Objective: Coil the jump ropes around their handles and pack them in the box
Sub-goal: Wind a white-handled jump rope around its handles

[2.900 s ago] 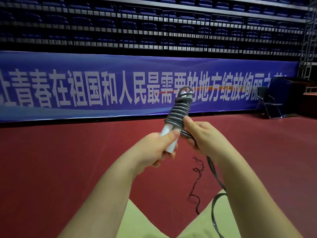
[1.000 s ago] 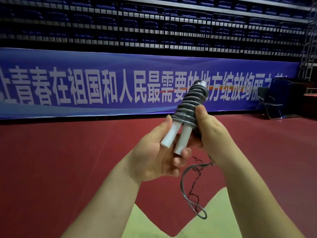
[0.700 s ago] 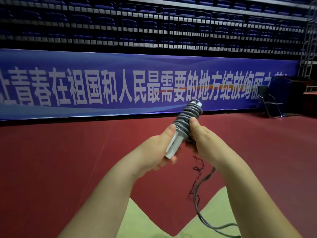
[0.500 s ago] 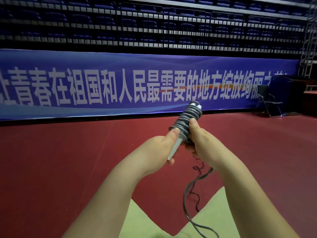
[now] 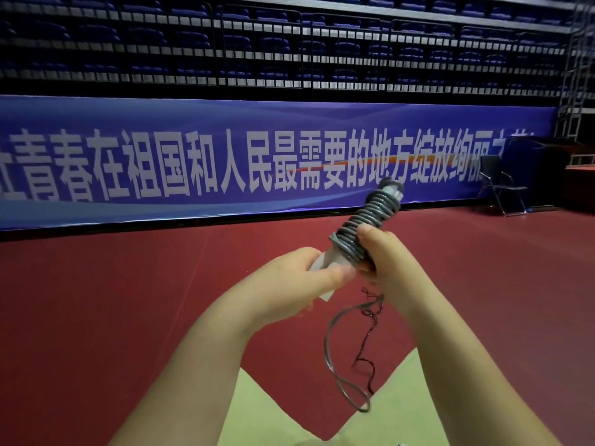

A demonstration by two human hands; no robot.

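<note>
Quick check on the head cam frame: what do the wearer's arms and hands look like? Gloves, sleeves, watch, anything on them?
Both forearms are bare up to the frame edge: no sleeves in view. The left hand and right hand have no gloves, and no rings, watch, wristband or markings can be seen. No cables or sensors on either arm. The only clothing in view is pale yellow-green fabric below the arms.

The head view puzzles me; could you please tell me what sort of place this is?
Probably an indoor sports arena: tiers of folded dark blue stadium seats, a long blue banner with white characters along the barrier, and smooth dark red sports flooring.
</note>
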